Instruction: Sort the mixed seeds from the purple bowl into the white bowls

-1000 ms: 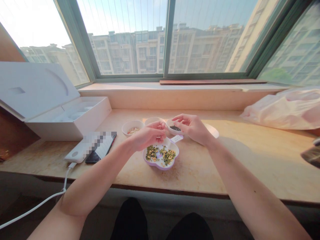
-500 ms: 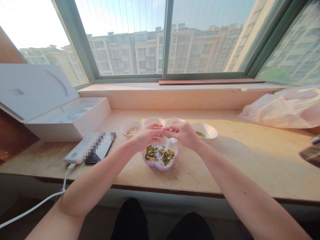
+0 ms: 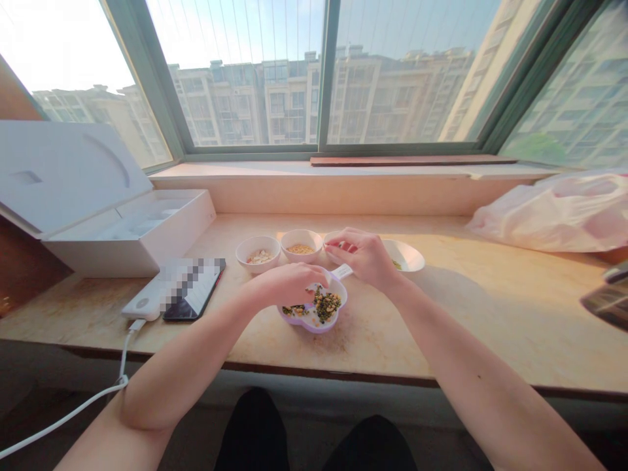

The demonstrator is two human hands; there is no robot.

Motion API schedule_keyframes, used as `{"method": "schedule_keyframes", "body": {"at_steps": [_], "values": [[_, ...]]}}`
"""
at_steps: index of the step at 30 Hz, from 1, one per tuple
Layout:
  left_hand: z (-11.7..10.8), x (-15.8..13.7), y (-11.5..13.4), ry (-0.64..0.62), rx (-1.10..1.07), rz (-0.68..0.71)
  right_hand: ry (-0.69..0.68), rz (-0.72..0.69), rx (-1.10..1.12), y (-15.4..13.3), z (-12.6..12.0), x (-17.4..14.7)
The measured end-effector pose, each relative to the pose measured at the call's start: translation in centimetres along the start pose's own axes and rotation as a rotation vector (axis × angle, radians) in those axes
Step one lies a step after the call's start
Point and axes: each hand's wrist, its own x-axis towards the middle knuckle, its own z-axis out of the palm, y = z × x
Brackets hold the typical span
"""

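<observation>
My left hand [image 3: 297, 285] reaches over a purple-rimmed, lobed dish [image 3: 314, 327] that holds mixed green, black and tan beans and seeds. Its fingers bend down at the beans [image 3: 328, 305], with thumb and forefinger a little apart. Above a small white bowl [image 3: 333, 239], my right hand [image 3: 360, 254] is closed, fingertips drawn together in a pinch. Whatever they hold is too small to make out, and the hand covers much of that bowl. The dish's white handle [image 3: 342, 270] points away, towards the right hand.
Left of the right hand stand a bowl of pale flat pieces [image 3: 259, 255] and a bowl of tan grains [image 3: 300, 248]. A bowl with green beans [image 3: 409, 256] is to its right. An open white box [image 3: 132, 229], power bank [image 3: 147, 294], phone [image 3: 196, 294] and plastic bag [image 3: 549, 209] flank them.
My hands were together above the dish and have separated. My left hand has come down to the beans; my right has shifted slightly right, over a white bowl.
</observation>
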Motion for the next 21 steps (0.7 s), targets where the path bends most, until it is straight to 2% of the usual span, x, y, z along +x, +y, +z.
{"method": "schedule_keyframes", "body": {"at_steps": [4, 10, 15, 21], "values": [[0.4, 0.0, -0.2, -0.064, 0.025, 0.078, -0.013, -0.008, -0.012, 0.0, 0.0, 0.0], [0.7, 0.2, 0.2, -0.079, 0.058, 0.031, 0.005, -0.015, 0.013, -0.2, -0.1, 0.0], [1.0, 0.5, 0.7, -0.038, 0.078, -0.039, 0.008, -0.031, 0.018, -0.2, -0.1, -0.1], [1.5, 0.8, 0.7, -0.014, 0.122, -0.029, 0.021, -0.025, -0.012, -0.1, -0.2, -0.1]]}}
